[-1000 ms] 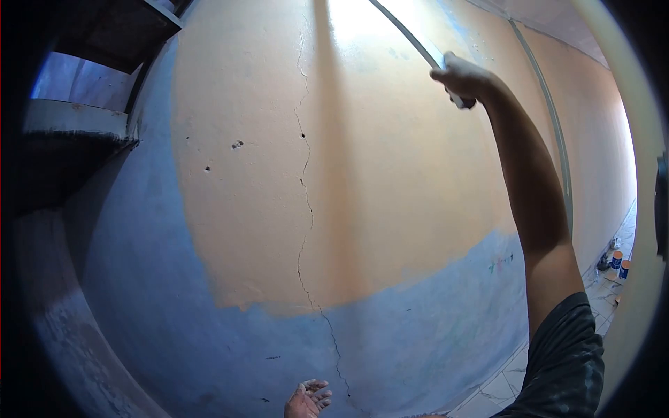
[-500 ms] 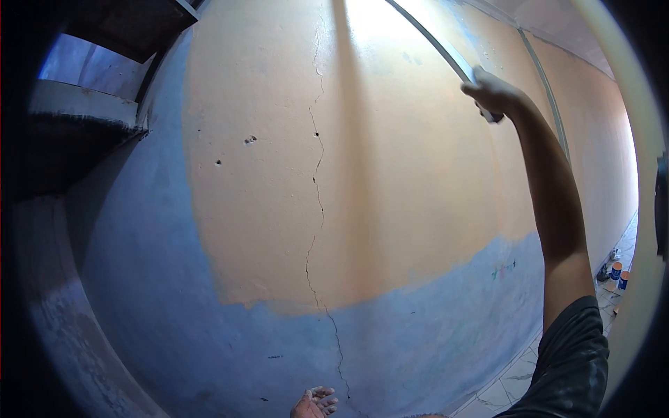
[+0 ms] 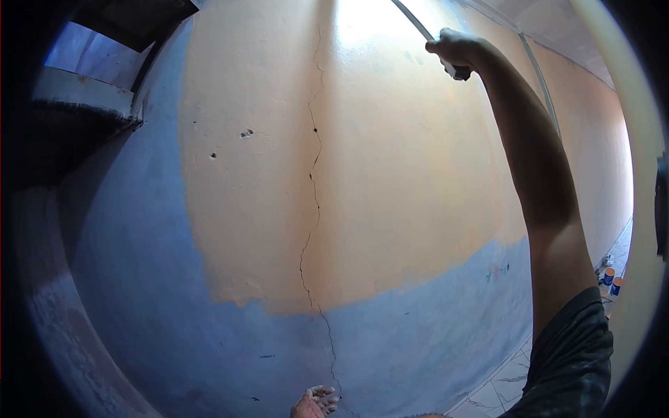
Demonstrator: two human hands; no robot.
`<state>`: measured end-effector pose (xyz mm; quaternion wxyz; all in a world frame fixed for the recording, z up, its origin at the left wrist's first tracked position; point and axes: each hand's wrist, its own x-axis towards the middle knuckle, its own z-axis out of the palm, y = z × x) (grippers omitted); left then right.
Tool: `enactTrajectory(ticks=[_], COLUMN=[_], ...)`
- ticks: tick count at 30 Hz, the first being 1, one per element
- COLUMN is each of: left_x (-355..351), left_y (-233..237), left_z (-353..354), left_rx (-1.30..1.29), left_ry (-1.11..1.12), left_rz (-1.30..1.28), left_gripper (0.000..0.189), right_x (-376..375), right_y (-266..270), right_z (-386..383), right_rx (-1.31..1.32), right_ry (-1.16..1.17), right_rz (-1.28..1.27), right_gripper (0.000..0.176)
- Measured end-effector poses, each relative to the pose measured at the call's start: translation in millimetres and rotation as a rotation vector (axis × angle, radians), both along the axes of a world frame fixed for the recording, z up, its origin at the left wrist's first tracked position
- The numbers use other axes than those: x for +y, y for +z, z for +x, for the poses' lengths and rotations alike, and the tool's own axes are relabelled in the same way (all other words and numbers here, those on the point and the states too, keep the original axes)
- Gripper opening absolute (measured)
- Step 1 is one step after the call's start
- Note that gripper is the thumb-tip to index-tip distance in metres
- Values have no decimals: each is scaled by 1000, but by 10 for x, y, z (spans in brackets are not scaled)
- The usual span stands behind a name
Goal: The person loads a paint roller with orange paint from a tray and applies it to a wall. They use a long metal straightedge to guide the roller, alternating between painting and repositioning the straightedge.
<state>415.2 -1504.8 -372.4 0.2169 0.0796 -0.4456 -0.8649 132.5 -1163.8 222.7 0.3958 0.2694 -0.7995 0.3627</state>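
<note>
My right hand (image 3: pixel 454 50) is raised high and closed around a long pale pole (image 3: pixel 416 24) that runs up and left out of the top of the picture; its far end is hidden. The pole lies against a wall (image 3: pixel 390 174) whose upper part is orange and whose lower part (image 3: pixel 390 334) is blue. A thin vertical crack (image 3: pixel 312 181) runs down the wall. My left hand (image 3: pixel 315 403) hangs low at the bottom edge, fingers loosely apart, holding nothing.
A dark ledge and window opening (image 3: pixel 83 90) are at the upper left. Small paint cans (image 3: pixel 610 279) stand on the tiled floor (image 3: pixel 502 383) at the far right by the wall. A conduit (image 3: pixel 543 83) runs down the wall on the right.
My right hand with the pole swung right and slightly down, then back left and higher up the wall. The left hand stayed low and barely moved.
</note>
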Motion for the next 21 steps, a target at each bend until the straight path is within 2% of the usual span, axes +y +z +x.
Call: enactTrajectory(ticks=[4,6,9,11,14,15,18,21], left_x=[67,113,160,160,99,57,1,-43], left_y=[14,74,112,102,26,-26,-148,-291], left_z=[9,22,49,75,75,56,-1,-26], left_rx=[-75,-121,-174,-169,-189,-162,-125,-74], left_ry=[50,41,43,54,25,-1,-34,-75], left_rz=[46,81,72,39,16,40,48,30], left_gripper=[39,39,38,38,37,38,40,41], right_x=[103,146,156,124,91,45,-23,-62], right_y=[-565,-1000,-1517,-1663,-1341,-1149,-525,-278], right_z=[-154,-213,-103,-101,-312,-79,-175,-48], right_rx=[53,30,-6,22,133,-24,18,-27], right_ry=[-103,43,64,67,54,104,26,42], right_rz=[24,-16,-65,-108,-35,-75,-26,-56], right_gripper=[44,42,40,40,40,40,42,44])
